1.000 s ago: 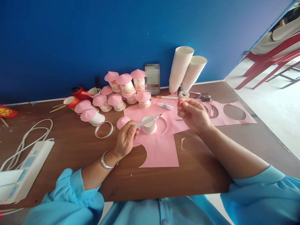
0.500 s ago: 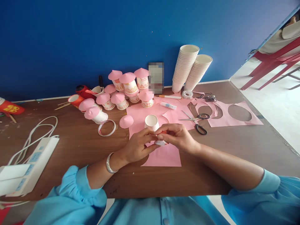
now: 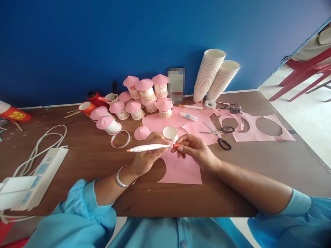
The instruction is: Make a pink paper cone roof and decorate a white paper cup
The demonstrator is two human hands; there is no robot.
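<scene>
On the brown surface [image 3: 90,168], left to right: red cup [image 3: 19,114], lying on its side. Power strip [image 3: 43,172], white, with cable. Orange cup [image 3: 87,108], tilted. Tape ring [image 3: 111,141], flat. Roofed cups [image 3: 147,95], a cluster, white with pink cones on top, several patterned. Loose cone [image 3: 142,133], pink. Left hand [image 3: 144,160], grip clamped on marker [image 3: 148,148]. Marker: white, held roughly level above the surface, right end just beside the cap; contact cannot be told. White cup [image 3: 170,131], standing just beyond both hands. Cap [image 3: 177,146], orange. Pink paper [image 3: 182,172], under both hands. Glue stick [image 3: 188,116], lying. Right hand [image 3: 198,151], grip pinched on the cap. Cup stacks [image 3: 209,75], two, leaning right. Tape roll [image 3: 209,104]. Scissors [image 3: 216,132], blades spread. Holed sheet [image 3: 249,132], pink.
</scene>
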